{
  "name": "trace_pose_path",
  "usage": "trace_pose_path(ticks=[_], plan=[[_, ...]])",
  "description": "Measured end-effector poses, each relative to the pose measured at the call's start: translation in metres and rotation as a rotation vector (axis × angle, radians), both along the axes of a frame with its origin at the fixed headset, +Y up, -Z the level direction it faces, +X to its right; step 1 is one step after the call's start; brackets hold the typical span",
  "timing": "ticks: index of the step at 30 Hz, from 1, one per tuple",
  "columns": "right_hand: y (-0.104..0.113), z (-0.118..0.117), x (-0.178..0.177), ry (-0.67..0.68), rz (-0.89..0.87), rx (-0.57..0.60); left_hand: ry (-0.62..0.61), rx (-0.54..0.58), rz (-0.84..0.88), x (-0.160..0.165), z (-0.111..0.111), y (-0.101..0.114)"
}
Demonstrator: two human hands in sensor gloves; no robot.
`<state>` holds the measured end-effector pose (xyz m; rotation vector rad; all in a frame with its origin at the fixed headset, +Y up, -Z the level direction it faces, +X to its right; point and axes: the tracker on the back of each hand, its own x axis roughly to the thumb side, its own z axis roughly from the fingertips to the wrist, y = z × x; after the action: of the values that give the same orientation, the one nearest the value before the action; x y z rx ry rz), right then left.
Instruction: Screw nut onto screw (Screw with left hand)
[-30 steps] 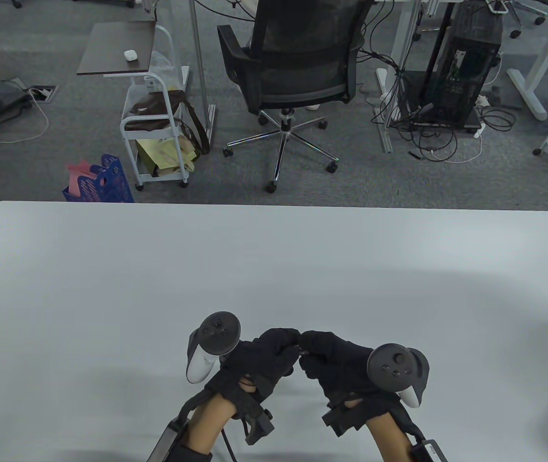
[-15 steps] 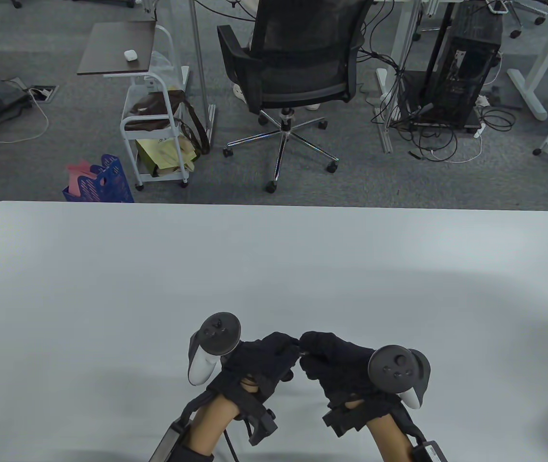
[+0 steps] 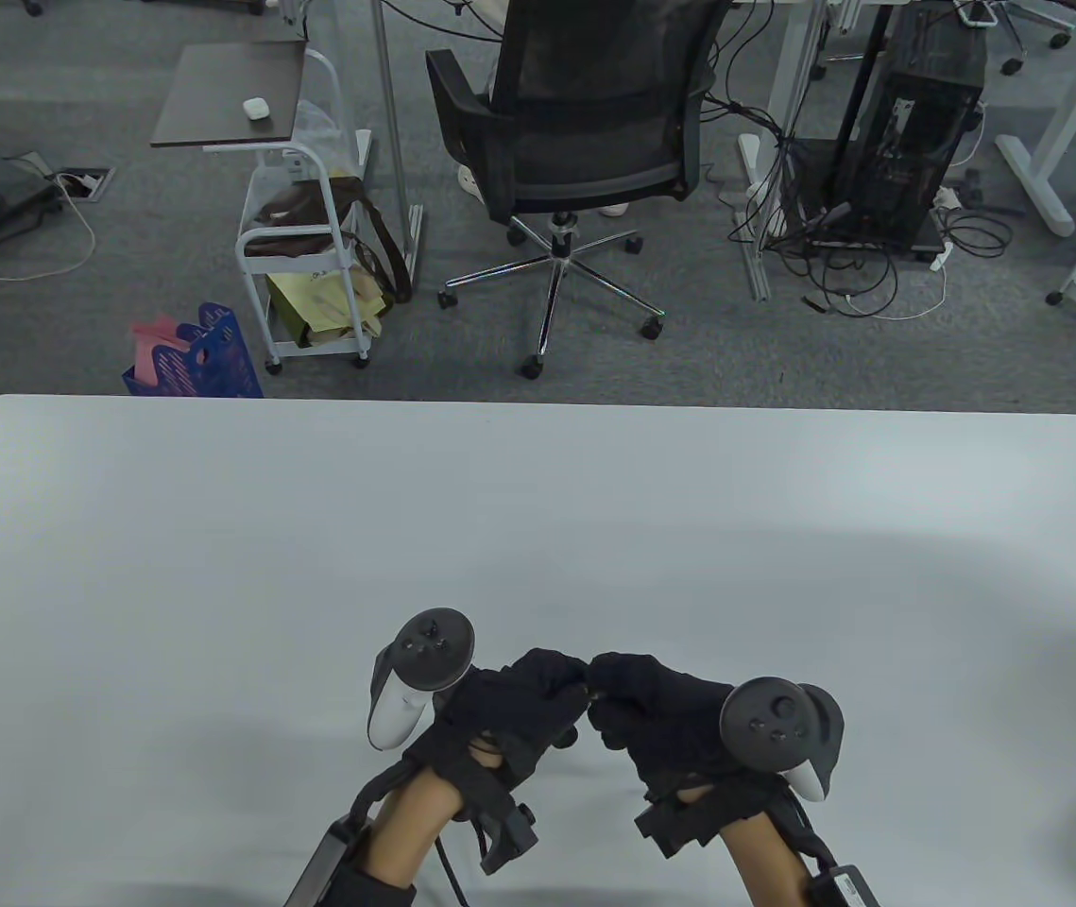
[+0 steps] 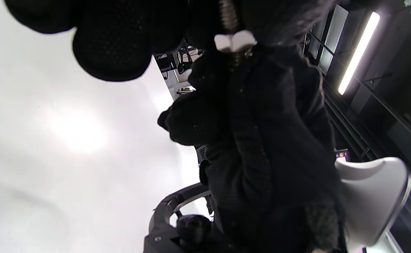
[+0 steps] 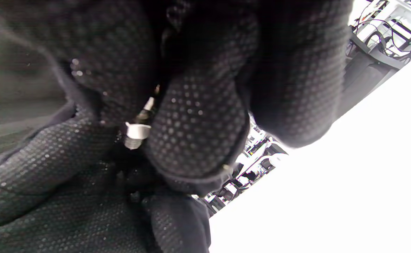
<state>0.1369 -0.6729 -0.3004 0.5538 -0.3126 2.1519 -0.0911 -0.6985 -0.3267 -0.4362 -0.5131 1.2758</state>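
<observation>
Both gloved hands meet fingertip to fingertip just above the white table [image 3: 538, 529], near its front edge. My left hand [image 3: 568, 680] and right hand [image 3: 606, 682] hide the parts in the table view. In the left wrist view a silver nut [image 4: 235, 40] sits on a threaded screw [image 4: 228, 15] between the fingertips. It also shows in the right wrist view: the nut [image 5: 137, 130] is on the screw [image 5: 148, 105], with a short thread end past it. My left fingertips pinch at the nut. My right fingertips hold the screw.
Beyond the table's far edge stand a black office chair [image 3: 585, 123], a white trolley [image 3: 301, 255] with bags and a blue basket [image 3: 197, 359]. Desk legs and cables [image 3: 840, 246] are at the back right.
The left hand has turned slightly at the wrist, and its tracker sits a little higher. The right hand has stayed in place. The fingertips stay together.
</observation>
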Motion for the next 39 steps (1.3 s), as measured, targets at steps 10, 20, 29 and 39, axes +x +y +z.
trace_pose_path(ticks=[10,20,29,39], plan=[[0.0006,0.0008,-0.0005,0.001,0.004,0.001,-0.002,0.033,-0.042,0.0027,0.0013,0.0041],[0.0004,0.0009,-0.0027,0.004,-0.007,-0.003,0.014,0.032,-0.052,0.0006,0.002,0.0065],[-0.0001,0.0015,-0.004,0.005,0.003,0.004,0.051,0.029,-0.037,-0.0006,0.0019,0.0053],[0.0002,0.002,-0.0041,0.0,0.003,0.01,0.039,0.021,-0.048,0.0004,0.0024,0.0037]])
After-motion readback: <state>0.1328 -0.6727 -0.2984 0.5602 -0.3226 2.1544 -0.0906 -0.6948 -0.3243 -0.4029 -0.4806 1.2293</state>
